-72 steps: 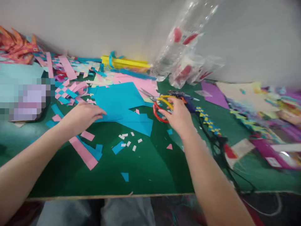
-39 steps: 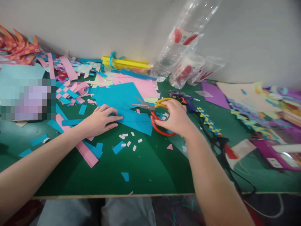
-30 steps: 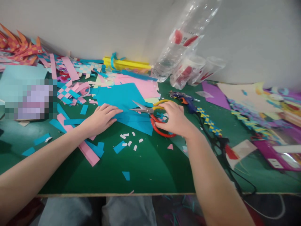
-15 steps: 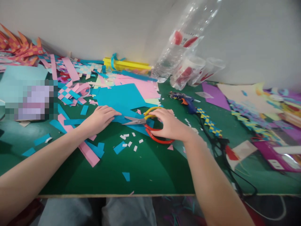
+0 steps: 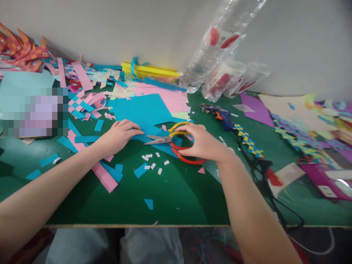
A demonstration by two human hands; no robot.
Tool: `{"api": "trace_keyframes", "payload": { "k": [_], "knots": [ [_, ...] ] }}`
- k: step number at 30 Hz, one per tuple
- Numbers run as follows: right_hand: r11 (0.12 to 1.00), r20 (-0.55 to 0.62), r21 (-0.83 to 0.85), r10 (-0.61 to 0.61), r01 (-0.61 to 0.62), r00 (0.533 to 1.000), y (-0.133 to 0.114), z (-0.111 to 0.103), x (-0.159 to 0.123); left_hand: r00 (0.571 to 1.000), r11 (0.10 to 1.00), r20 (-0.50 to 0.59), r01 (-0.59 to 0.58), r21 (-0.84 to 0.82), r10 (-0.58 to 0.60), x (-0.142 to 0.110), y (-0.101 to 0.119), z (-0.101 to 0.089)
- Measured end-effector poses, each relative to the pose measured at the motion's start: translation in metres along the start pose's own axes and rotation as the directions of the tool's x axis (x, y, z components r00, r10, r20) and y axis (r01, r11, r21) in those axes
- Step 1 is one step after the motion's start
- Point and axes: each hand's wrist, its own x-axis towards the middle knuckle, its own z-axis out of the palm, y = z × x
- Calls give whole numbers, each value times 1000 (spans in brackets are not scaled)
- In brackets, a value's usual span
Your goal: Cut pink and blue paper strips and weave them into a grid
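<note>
My right hand (image 5: 206, 143) grips a pair of scissors (image 5: 164, 139) with one yellow and one red handle loop. The blades are a little apart and point left, toward the fingertips of my other hand. With its fingers together, my left hand (image 5: 119, 136) holds a blue paper strip (image 5: 139, 137) just left of the blade tips. Part of that strip is hidden under the fingers. Behind both hands lies a large blue paper sheet (image 5: 143, 108). Small white paper bits (image 5: 153, 165) are scattered on the table in front of the scissors.
Pink strips (image 5: 104, 178) and blue scraps cover the green table (image 5: 176, 198) at left. A glue gun (image 5: 220, 115) with a black cable lies at right. Stacked plastic cups (image 5: 225, 79) lean on the wall. A yellow paper bundle (image 5: 154, 71) sits at the back.
The whole view has shifted slightly, as the background moved along with the hands. The scissor handles look slightly closer together; both hands keep their hold.
</note>
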Motion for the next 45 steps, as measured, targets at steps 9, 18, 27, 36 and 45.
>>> {"api": "trace_keyframes", "payload": {
  "k": [9,18,27,36,45],
  "knots": [
    [988,-30,8,-154,154,988,4,2,6,1000,1000,7,20,-24,-20,1,-1,1],
    [985,-51,-24,-175,174,983,6,3,7,999,998,23,48,-32,-47,2,1,0],
    [985,-12,-47,-164,163,986,-4,4,10,999,997,3,49,-58,-49,1,-4,5],
    [982,12,-59,-179,179,984,-8,11,15,998,996,15,55,-69,-54,1,-6,8],
    [978,80,-101,-175,183,981,-8,10,13,998,997,22,59,-52,-57,0,-5,7]
  ]
}}
